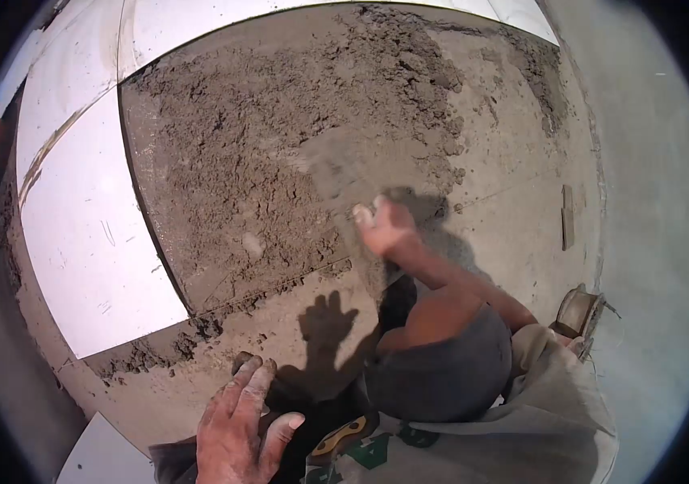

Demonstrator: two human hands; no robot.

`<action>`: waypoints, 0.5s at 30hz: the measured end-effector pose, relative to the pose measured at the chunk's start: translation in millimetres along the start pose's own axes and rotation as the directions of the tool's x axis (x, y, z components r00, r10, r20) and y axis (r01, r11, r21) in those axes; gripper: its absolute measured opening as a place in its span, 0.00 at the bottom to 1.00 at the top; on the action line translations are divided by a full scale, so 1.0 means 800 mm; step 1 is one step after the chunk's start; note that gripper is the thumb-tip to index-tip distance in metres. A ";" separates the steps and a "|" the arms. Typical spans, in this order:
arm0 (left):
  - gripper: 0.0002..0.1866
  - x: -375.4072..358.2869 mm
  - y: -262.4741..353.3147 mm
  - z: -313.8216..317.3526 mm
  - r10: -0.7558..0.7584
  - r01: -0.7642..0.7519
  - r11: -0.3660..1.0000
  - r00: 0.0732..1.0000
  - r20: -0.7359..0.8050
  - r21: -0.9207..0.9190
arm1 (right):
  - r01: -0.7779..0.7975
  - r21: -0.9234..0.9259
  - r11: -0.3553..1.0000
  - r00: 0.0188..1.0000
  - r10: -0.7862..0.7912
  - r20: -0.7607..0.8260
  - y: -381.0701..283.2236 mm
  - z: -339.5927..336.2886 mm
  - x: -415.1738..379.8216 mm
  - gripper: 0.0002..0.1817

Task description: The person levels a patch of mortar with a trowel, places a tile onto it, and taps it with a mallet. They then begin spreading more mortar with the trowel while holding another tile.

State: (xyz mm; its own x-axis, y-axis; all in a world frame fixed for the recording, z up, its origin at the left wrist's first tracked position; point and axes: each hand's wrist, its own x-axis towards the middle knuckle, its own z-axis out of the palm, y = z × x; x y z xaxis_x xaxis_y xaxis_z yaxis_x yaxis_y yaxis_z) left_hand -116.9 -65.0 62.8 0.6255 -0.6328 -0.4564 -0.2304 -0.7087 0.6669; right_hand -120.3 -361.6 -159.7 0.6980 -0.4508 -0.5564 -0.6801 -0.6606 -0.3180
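My left hand [240,419] is raised at the bottom of the view, fingers and thumb apart, holding nothing; its skin is dusty with mortar. Its shadow falls on the floor just beyond. Near the middle, my right hand [389,228] is closed round the handle of a flat trowel, the handle mostly hidden by the fingers. The trowel blade [332,165] is blurred by motion and lies over the grey-brown mortar bed [240,145]. That mortar is rough and crumbly on the left and at the top, and smoother around the blade.
Large white tiles [102,234] border the mortar on the left and along the top. A round spool-like object [578,313] lies at the right, below a thin strip [568,218] on the floor. Part of another white tile [105,456] shows at the lower left.
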 end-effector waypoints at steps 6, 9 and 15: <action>0.27 -0.009 0.023 0.002 -0.023 0.024 0.999 0.999 -0.039 0.031 | 0.315 -0.133 0.940 0.913 -0.263 0.311 -0.031 0.000 -0.026 0.27; 0.27 -0.007 0.042 0.005 -0.033 0.037 0.995 0.999 -0.038 0.091 | 0.508 -0.188 0.841 0.817 -0.400 0.416 -0.029 -0.014 -0.033 0.26; 0.32 0.012 0.060 0.015 -0.110 0.104 0.968 0.994 0.013 0.229 | 0.740 -0.397 0.543 0.665 -0.678 0.312 0.038 -0.029 0.022 0.23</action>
State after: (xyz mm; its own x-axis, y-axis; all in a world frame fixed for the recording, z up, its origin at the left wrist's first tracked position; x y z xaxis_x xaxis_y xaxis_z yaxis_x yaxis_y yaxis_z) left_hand -131.1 -108.4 83.3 0.6370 -0.5551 -0.5349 -0.3287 -0.8232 0.4629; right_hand -123.6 -403.5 -161.4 0.8555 0.3360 -0.3941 0.2364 -0.9304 -0.2801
